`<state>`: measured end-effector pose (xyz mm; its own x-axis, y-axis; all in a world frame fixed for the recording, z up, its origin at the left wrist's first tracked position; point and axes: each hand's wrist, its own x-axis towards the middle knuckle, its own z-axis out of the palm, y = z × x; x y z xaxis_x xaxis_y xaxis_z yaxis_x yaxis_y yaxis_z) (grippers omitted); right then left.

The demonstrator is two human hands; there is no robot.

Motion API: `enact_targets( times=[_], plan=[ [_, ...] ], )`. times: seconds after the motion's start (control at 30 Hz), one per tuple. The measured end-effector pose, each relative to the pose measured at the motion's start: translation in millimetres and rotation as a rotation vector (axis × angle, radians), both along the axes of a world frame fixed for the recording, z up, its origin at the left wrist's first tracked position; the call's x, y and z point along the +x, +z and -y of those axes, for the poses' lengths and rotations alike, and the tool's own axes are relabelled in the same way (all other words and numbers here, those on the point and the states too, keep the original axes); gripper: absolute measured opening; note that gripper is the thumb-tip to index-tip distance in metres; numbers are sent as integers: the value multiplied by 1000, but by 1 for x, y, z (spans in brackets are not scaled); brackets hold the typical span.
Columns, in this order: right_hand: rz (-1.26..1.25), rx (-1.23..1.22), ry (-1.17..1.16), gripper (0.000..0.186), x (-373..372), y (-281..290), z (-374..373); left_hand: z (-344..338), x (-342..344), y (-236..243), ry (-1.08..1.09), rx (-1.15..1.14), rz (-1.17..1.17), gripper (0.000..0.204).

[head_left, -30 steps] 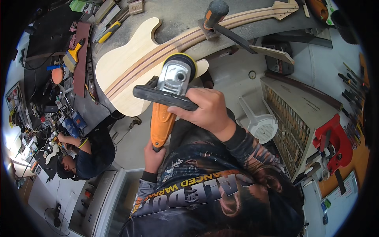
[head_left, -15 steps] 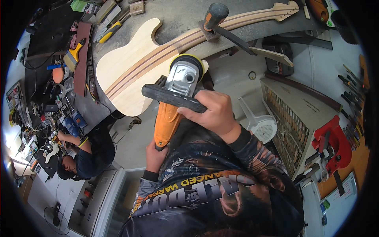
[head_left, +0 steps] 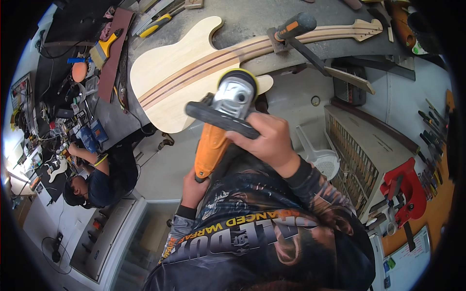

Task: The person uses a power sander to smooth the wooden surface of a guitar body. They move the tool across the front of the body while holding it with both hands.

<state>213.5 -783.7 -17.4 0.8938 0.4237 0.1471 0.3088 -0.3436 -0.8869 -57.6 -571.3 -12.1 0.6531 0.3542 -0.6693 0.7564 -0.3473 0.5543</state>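
An orange disc sander (head_left: pixel 212 148) with a silver head and a yellow-rimmed round pad is held in both my hands. My right hand (head_left: pixel 268 135) is closed around the right end of its black cross handle (head_left: pixel 221 118). Lower down, my left hand (head_left: pixel 194 188) wraps the tool's rear end, its fingers partly hidden. The sander's pad (head_left: pixel 251 83) overlaps the near edge of a pale wooden guitar body (head_left: pixel 170 68), by the horn; whether it touches the wood I cannot tell. Dark stripes run along the body into the neck (head_left: pixel 335 33).
A clamp (head_left: pixel 296 26) with a dark bar pins the neck to the grey bench (head_left: pixel 242 14). A yellow-handled brush (head_left: pixel 104 48) and a reddish-brown strip (head_left: pixel 116 58) lie left. Another person (head_left: pixel 109 167) works at the left. A white perforated stool (head_left: pixel 323 162) stands right.
My view has turned slightly, shifting the scene. The sander has drawn a little toward me relative to the guitar body, so more of the near horn shows. Both hands keep their grip.
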Motion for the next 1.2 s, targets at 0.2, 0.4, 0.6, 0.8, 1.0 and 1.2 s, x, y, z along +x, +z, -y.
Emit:
enact_targets(
  times=[0.2,0.4,0.6,0.8,1.0,1.2],
  plan=[
    [-12,46,141,53,-4,-6,-81,-15,-54,-8,272,59,-100,31],
    [11,59,223,60,-8,-10,-109,-14,-61,-10,499,11,-73,16],
    [-8,-19,158,52,-5,-4,-62,-9,-56,-20,335,14,-116,31],
    [-9,-34,63,55,-18,-5,-10,-6,-33,-11,75,-14,-64,37],
    [38,-37,64,55,-4,1,-23,-7,-26,-11,105,5,-47,49],
    [-66,-57,103,46,-5,4,-5,-6,-18,-8,93,-22,-54,51]
  ],
)
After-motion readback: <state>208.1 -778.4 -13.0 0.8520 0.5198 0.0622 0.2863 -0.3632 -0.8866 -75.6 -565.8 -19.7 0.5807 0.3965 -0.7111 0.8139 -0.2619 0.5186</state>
